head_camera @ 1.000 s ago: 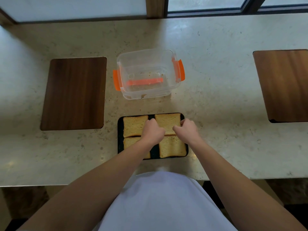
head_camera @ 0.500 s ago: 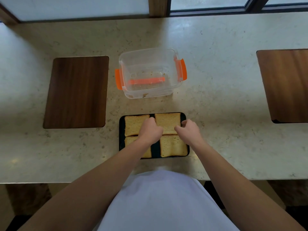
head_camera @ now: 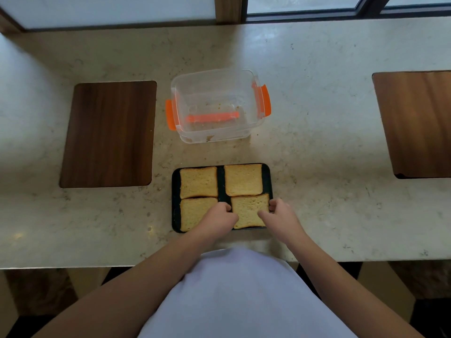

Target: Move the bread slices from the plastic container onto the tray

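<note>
You have four bread slices on the black tray (head_camera: 176,191), laid two by two. The far-left slice (head_camera: 198,182) and the far-right slice (head_camera: 243,179) lie flat with a strip of bare tray between them. The near-left slice (head_camera: 194,214) touches the far-left one along its edge and is partly covered by your left hand (head_camera: 218,220). The near-right slice (head_camera: 249,211) sits slightly skewed, its right corner reaching the tray's right rim, its near edge at the tray's front rim.

Your two hands work on that near-right slice. Your left hand is curled, its fingertips pressed together against the slice's left edge. Your right hand (head_camera: 280,217) pinches the slice's right edge, thumb resting on top of the bread and the other fingers bent at the corner.

The clear plastic container (head_camera: 253,123) with orange clips stands beyond the tray, apart from it, holding only crumbs and an orange bar seen through its floor. A dark wooden board (head_camera: 109,134) lies to the left of the container on the pale stone counter (head_camera: 317,154), and a second board (head_camera: 415,123) lies far to the right, cut by the frame.
</note>
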Tool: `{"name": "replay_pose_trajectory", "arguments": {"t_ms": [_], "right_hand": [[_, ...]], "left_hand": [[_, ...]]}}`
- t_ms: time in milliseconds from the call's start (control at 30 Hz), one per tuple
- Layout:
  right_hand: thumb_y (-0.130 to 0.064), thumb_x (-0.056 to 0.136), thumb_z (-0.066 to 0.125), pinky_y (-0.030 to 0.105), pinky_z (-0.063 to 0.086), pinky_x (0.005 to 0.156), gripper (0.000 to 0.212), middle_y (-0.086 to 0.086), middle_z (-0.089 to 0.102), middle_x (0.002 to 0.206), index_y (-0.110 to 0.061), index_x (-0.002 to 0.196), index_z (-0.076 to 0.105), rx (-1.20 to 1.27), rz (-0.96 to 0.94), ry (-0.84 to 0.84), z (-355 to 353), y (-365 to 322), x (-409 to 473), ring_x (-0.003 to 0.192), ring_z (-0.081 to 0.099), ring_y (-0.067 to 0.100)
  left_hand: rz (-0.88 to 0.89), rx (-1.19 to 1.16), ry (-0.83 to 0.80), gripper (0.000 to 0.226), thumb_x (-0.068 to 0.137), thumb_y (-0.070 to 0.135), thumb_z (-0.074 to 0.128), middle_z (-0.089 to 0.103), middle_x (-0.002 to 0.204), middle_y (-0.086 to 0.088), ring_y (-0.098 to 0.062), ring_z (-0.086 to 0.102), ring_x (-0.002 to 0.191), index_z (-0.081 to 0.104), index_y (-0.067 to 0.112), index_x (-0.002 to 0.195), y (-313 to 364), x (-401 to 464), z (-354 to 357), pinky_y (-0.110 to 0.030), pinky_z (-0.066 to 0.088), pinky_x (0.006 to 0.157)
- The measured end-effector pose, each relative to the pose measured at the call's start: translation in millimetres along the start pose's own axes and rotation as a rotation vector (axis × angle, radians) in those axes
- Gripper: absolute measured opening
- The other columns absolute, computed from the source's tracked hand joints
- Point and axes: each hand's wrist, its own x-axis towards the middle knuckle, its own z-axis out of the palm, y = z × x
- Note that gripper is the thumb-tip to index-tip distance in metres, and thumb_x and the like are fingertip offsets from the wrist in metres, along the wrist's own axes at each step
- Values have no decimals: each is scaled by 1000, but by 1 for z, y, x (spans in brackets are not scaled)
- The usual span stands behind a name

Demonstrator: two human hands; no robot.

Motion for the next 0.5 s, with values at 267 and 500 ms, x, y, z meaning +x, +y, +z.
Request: {"name": "replay_pose_trajectory", "arguments": {"t_ms": [267, 500], "right_hand": [[-27, 83, 60, 51, 53, 86, 51, 17, 63, 116, 3, 124, 55, -26, -1, -19, -1, -4, 2, 102, 63, 33], [-29, 82, 60, 52, 54, 87, 49, 15, 62, 115, 2, 119, 55, -35, 5, -37, 4, -12, 0, 106, 62, 33]], "left_hand": [[-29, -51, 0, 54, 83, 25, 54, 64, 105, -2, -17, 63, 95, 51, 12, 135, -1, 3, -5, -42, 54, 91], [-31, -72, -6, 47, 80, 27, 53, 64, 100, -3, -17, 64, 92, 56, 12, 124, -1, 0, -11, -44, 55, 88]]}}
